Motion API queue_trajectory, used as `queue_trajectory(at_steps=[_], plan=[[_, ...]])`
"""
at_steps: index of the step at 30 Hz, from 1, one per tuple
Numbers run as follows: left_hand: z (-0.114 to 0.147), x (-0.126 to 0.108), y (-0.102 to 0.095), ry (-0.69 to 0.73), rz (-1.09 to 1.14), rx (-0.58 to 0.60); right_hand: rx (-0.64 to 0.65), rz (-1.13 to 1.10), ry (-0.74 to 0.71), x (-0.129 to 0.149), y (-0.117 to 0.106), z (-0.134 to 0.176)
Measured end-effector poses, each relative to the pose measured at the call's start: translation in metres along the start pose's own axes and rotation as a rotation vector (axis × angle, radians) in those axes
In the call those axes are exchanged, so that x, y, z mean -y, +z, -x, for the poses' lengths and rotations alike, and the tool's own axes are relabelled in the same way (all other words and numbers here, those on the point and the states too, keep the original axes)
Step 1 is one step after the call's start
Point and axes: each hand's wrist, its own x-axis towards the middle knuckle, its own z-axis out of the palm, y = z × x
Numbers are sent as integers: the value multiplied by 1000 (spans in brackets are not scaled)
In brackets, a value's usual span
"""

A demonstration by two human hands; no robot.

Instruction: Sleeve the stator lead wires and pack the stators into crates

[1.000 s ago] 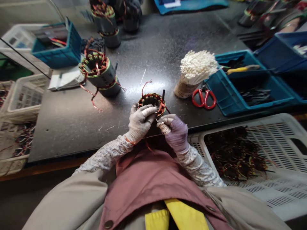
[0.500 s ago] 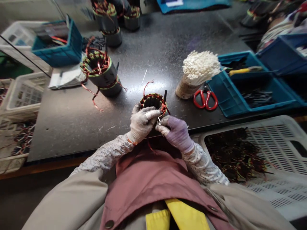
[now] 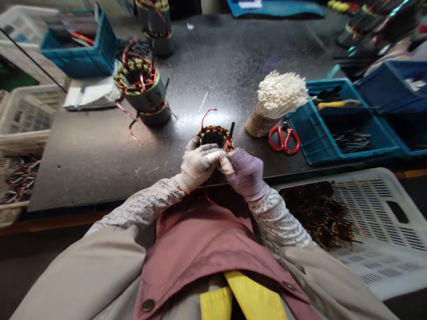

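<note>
A motor stator (image 3: pixel 215 130), a dark ring with copper windings and green-yellow insulation, sits near the table's front edge. One copper lead curls up at its back and a black sleeve stands at its right. My left hand (image 3: pixel 199 165), in a whitish glove, is closed round its left and front side. My right hand (image 3: pixel 246 173), in a purple glove with pale fingertips, pinches at the right front rim, against the left fingertips. What the right fingers grip is hidden. The stator's lower front is covered by my hands.
Larger stators (image 3: pixel 143 95) stand stacked at the left. To the right are a bundle of white sticks (image 3: pixel 282 95), red-handled scissors (image 3: pixel 284 138) and blue bins (image 3: pixel 353 115). A white crate (image 3: pixel 370 200) with wound parts is at lower right. A thin white stick (image 3: pixel 203 102) lies behind the stator.
My right hand has moved up and inward to the stator's rim. The small white piece seen between my hands before is now hidden. The view has shifted slightly.
</note>
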Motion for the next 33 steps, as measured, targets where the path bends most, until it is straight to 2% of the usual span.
queue_trajectory(at_steps=[3, 5, 7, 8, 10, 12, 14, 16, 19, 22, 24, 26, 27, 29, 31, 32, 33], plan=[[-1, -4, -10, -89, 6, 113, 96, -101, -146, -1, -17, 8], [-3, -7, -16, -138, -8, 200, 63, -185, -110, -1, -24, 12], [-7, -9, -19, -192, -46, 277, -1, -372, 59, 4, -25, 16], [-9, -10, -20, -220, -68, 305, 18, -530, 168, 8, -23, 18], [-15, -12, -21, -251, -108, 345, 178, -905, 375, 18, -22, 22], [-21, -13, -22, -220, -140, 393, 312, -1203, 551, 24, -24, 22], [-25, -13, -22, -159, -168, 448, 293, -1327, 649, 25, -27, 8], [-29, -12, -22, -131, -204, 477, 198, -1284, 627, 19, -24, -20], [-28, -11, -21, -129, -215, 489, 68, -975, 433, 5, -10, -61], [-22, -13, -24, -110, -154, 470, -61, -749, 349, -7, -2, -63], [-18, -16, -29, -106, -133, 401, -7, -690, 287, -15, -6, -43], [-18, -18, -37, -116, -146, 357, 157, -581, 139, -21, -12, -23], [-20, -17, -42, -116, -163, 375, 257, -497, 53, -24, -13, -16], [-28, -13, -51, -90, -212, 496, 394, -280, -74, -28, -13, -13], [-37, -2, -57, -21, -228, 647, 442, -129, -145, -34, -8, -19], [-40, 5, -58, -6, -216, 659, 446, -113, -175, -38, -5, -23], [-42, 12, -57, -20, -199, 613, 444, -132, -210, -44, -4, -26]])
